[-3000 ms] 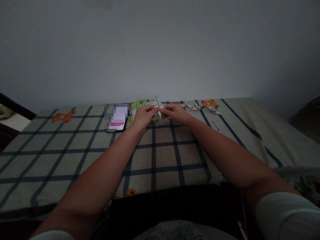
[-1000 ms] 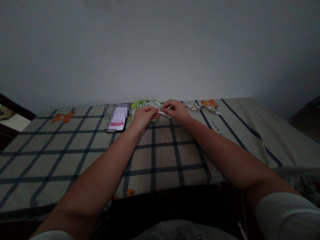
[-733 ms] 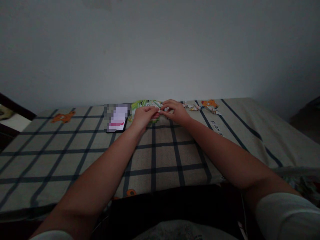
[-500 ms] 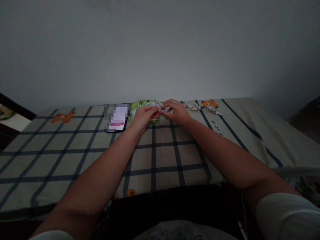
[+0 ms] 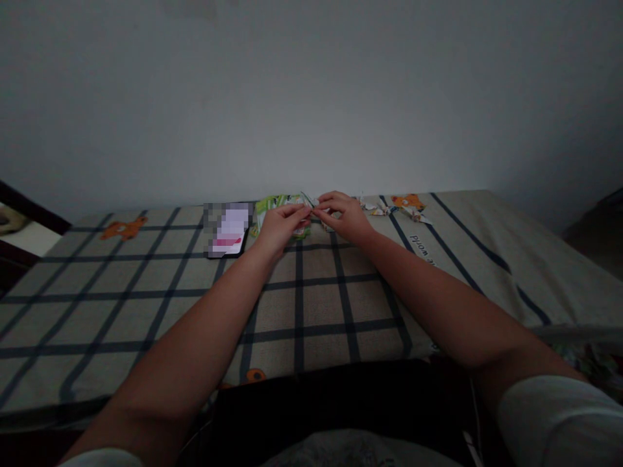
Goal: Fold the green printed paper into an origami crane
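Both arms stretch out over a checked bedsheet (image 5: pixel 316 305) toward the far wall. My left hand (image 5: pixel 278 226) and my right hand (image 5: pixel 343 215) meet fingertip to fingertip, each pinching a small folded piece of patterned paper (image 5: pixel 308 201). A thin paper tip sticks up between the fingers. Under the hands lies a green patterned sheet of paper (image 5: pixel 270 206).
A phone (image 5: pixel 226 229) with a lit screen lies just left of my left hand. Several small folded paper figures (image 5: pixel 392 209) sit to the right of my right hand. A grey wall rises right behind the bed; a dark frame edge shows at far left.
The folded paper was turned and pressed between the fingers; its raised point dropped, then a thin tip stands up again. My right hand shifted slightly toward the wall. The arms stay in place.
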A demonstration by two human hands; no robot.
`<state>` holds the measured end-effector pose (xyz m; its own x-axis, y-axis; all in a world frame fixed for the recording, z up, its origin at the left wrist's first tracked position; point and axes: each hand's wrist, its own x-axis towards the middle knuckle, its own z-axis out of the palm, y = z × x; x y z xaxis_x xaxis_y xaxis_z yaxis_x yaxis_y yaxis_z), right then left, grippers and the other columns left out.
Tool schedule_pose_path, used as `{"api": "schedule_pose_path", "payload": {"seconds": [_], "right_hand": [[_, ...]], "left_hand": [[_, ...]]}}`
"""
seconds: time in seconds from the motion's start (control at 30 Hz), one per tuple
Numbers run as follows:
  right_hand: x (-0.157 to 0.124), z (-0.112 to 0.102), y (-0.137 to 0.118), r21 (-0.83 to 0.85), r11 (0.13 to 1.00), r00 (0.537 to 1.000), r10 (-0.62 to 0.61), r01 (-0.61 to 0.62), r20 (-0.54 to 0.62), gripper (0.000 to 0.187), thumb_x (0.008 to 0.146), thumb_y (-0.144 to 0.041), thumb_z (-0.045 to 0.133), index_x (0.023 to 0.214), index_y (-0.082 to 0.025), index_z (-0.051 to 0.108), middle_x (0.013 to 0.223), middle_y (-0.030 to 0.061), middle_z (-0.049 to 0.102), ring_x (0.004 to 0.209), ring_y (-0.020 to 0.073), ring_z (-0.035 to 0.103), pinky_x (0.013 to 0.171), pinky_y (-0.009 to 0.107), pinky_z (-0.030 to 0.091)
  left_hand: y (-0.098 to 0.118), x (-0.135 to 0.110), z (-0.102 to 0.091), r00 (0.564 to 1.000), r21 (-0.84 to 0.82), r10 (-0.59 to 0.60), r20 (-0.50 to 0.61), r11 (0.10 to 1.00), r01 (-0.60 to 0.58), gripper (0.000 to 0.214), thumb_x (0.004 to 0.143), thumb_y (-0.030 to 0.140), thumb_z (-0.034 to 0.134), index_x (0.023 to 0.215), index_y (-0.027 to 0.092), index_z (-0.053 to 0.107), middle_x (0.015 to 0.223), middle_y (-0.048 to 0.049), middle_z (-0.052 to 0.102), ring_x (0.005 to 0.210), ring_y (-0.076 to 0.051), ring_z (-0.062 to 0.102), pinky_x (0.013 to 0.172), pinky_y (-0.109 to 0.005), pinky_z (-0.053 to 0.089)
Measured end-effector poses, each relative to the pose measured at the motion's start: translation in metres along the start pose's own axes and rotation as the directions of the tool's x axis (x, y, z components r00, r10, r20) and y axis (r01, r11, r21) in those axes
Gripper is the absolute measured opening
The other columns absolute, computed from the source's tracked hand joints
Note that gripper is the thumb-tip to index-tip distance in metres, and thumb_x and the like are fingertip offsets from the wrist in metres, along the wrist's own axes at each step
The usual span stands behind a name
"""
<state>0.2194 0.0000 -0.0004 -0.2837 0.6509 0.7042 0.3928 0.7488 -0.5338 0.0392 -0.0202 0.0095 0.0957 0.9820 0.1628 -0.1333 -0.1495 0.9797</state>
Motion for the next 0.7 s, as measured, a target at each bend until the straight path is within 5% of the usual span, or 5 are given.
{"api": "schedule_pose_path", "payload": {"seconds": [0.47,0.7], "right_hand": [[0.0003,0.0052,0.0008,0.091,0.993,0.997,0.074,-0.072,-0.025,0.023,0.084,-0.042,0.065,0.082,-0.020,0.073,0.100,0.0098,0.065,0.093,0.0195,0.061,0.066,0.029,0.054],[0.0009,0.0059,0.0031,0.097,0.995,0.999,0.017,-0.014,-0.030,0.022,0.084,-0.041,0.066,0.082,-0.020,0.071,0.097,0.0082,0.065,0.089,0.0172,0.061,0.065,0.027,0.052]], "left_hand": [[-0.0040,0.0041,-0.0028,0.996,0.100,0.085,-0.039,0.992,-0.081,0.034,0.061,0.041,0.085,0.084,0.016,0.078,0.086,-0.0058,0.074,0.081,-0.016,0.066,0.079,-0.027,0.050],[-0.0023,0.0017,-0.0014,0.992,0.132,0.118,-0.040,0.985,-0.112,0.033,0.062,0.043,0.084,0.082,0.017,0.078,0.082,-0.0045,0.073,0.076,-0.016,0.064,0.075,-0.027,0.050]]}}
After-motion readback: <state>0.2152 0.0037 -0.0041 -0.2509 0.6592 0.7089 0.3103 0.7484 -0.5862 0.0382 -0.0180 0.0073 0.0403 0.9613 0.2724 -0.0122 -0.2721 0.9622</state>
